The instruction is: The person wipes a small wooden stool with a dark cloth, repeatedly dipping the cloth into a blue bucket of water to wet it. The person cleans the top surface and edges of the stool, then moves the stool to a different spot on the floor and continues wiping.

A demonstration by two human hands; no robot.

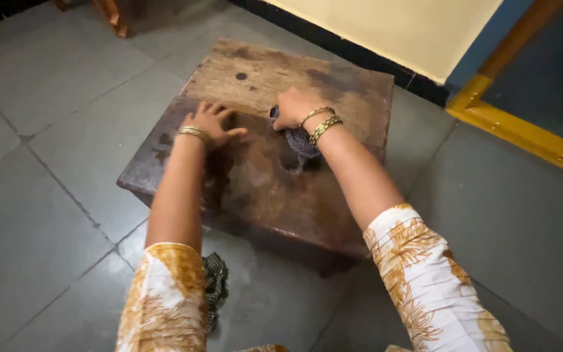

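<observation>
Head view: nearest, dark dotted fabric (215, 287) on grey tiled floor (40, 215), under left sleeve. Left hand (211, 122) flat, fingers spread, pressing low worn brown wooden table (333, 85). Right hand (296, 107) fisted around crumpled dark patterned cloth (301, 142), cloth touching tabletop at centre. Gold bangles on both wrists. Farther: cream wall with black skirting (360, 49).

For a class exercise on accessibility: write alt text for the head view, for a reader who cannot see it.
A person's right hand presses a dark crumpled cloth onto a worn, wet-looking wooden table, while the left hand rests flat beside it. The table stands on grey floor tiles.
</observation>
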